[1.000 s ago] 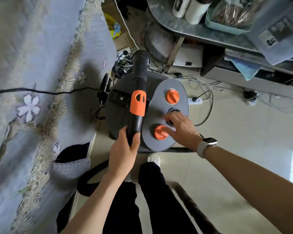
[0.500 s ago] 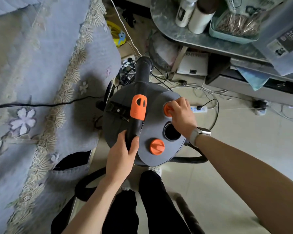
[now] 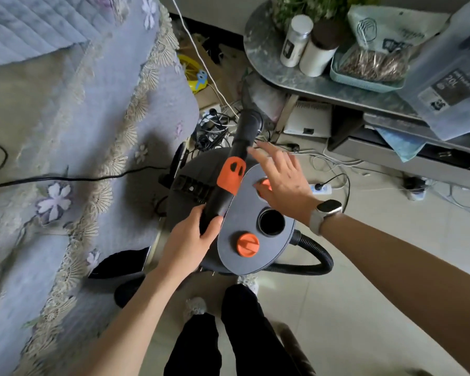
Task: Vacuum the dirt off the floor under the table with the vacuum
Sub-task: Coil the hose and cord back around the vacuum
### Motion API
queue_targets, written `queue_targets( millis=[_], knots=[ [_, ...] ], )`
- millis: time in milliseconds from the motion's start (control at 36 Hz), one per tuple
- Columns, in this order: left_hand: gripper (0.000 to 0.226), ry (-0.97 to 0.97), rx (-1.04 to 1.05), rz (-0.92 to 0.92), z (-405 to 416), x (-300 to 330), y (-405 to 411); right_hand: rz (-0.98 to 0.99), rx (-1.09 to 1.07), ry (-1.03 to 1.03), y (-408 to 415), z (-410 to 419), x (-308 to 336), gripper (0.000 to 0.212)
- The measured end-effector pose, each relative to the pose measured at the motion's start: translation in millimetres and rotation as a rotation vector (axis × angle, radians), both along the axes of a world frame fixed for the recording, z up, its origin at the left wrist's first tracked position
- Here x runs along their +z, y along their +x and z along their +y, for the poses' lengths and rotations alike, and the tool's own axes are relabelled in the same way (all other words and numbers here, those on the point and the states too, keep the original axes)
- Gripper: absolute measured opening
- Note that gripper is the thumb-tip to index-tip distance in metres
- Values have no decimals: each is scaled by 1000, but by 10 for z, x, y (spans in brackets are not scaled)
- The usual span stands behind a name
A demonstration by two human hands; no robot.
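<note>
Basically left hand [image 3: 186, 246] gripped the vacuum wand [image 3: 229, 180], right hand [image 3: 284, 183] fingers [image 3: 258, 156] spread over the orange knob [image 3: 263, 184]; best steady the canister [image 3: 251, 213], then switch on.

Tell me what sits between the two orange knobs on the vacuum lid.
In the head view, a round black opening sits in the grey lid between them.

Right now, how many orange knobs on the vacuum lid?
2. One knob sits on the lid's near end, fully visible; the other knob sits at the far end, mostly hidden beneath the right hand.
</note>
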State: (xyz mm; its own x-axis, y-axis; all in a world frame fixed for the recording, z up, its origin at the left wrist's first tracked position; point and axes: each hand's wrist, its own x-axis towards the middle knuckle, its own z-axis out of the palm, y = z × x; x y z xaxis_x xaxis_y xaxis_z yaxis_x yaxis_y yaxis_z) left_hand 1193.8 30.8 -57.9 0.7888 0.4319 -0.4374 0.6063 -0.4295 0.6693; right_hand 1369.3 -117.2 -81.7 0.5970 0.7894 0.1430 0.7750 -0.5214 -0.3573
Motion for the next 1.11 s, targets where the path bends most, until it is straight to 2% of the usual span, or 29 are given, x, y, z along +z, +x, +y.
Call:
queue_targets(
  millis=[56, 111, 194, 278, 333, 417, 472, 556, 667, 722, 806, 944, 1028, 1111],
  knots=[
    [37, 8, -54, 13, 46, 73, 5, -199, 166, -28, 52, 109, 143, 72],
    [37, 24, -104, -8, 87, 134, 0, -319, 340, -60, 73, 189, 225, 54],
    [53, 92, -187, -43, 135, 198, -16, -285, 483, -122, 70, 210, 274, 42],
    [72, 262, -264, -77, 223, 239, -42, -274, 431, -147, 56, 149, 261, 40],
    [73, 345, -285, -115, 365, 238, -62, -221, 343, -147, 63, 76, 251, 44],
    [54, 225, -174, -49, 648, 177, -83, -105, 160, -144, 76, -76, 211, 47],
    [54, 115, -128, 53, 784, 102, -74, -36, 64, -145, 74, -183, 177, 50],
    [48, 4, -189, 175, 827, -71, -66, 12, -4, -174, 78, -354, 140, 52],
    [38, 55, -201, 78, 819, -349, -95, 107, -104, -262, 117, -572, 185, 63],
    [39, 102, -198, 20, 794, -382, -65, 207, -171, -315, 122, -629, 262, 60],
    [42, 157, -221, -8, 818, -366, 8, 364, -153, -354, 81, -629, 345, 54],
    [52, 302, -406, -118, 729, -48, 302, 338, -2, -321, -82, -221, 526, 57],
    [59, 313, -345, -196, 643, 138, 477, 342, -4, -241, -121, 8, 638, 63],
    [55, 235, -248, -142, 672, 147, 510, 285, -31, -213, -126, 17, 663, 63]
  ],
)
